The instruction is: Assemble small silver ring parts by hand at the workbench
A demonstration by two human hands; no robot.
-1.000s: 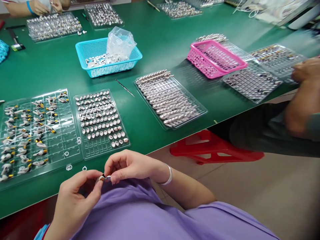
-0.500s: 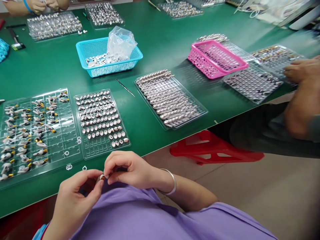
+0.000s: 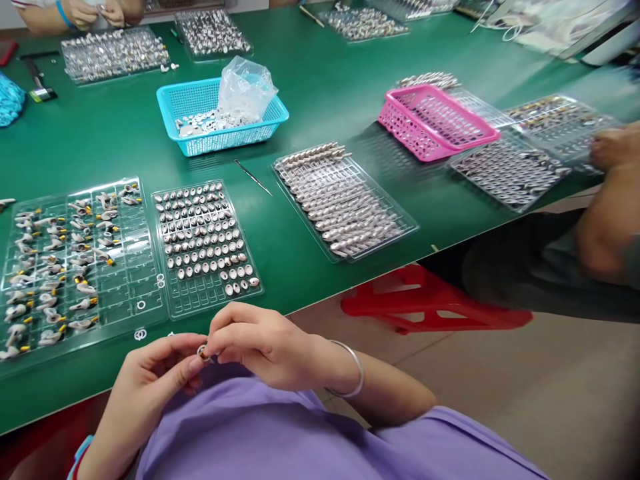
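Note:
Between the thumb and fingers of my left hand [image 3: 153, 377] is a small round earbud part [image 3: 202, 352] with a pale rim and an orange-brown inside. My right hand [image 3: 270, 347] pinches at the same part from the other side, its fingertips covering some of it. Both hands are over my lap, at the table edge. Just beyond them lies a clear tray [image 3: 193, 303] with rows of white oval earbud shells. To its left, a larger clear tray [image 3: 143, 267] bears grey-and-white earbud pieces with yellow ends. Thin white rings [image 3: 141, 333] rest near that tray's front edge.
Tweezers [image 3: 253, 177] lie behind the shell tray. A blue basket [image 3: 225, 143] contains small white parts and a plastic bag. Right of it are another parts tray [image 3: 345, 207] and a pink basket [image 3: 415, 137]. One co-worker's hand [image 3: 613, 147] is at right; another person works opposite.
The small part has turned in my fingers, so its round face shows more. My right fingers have closed in over it. The co-worker's hand at right has shifted rightward. The view has moved slightly.

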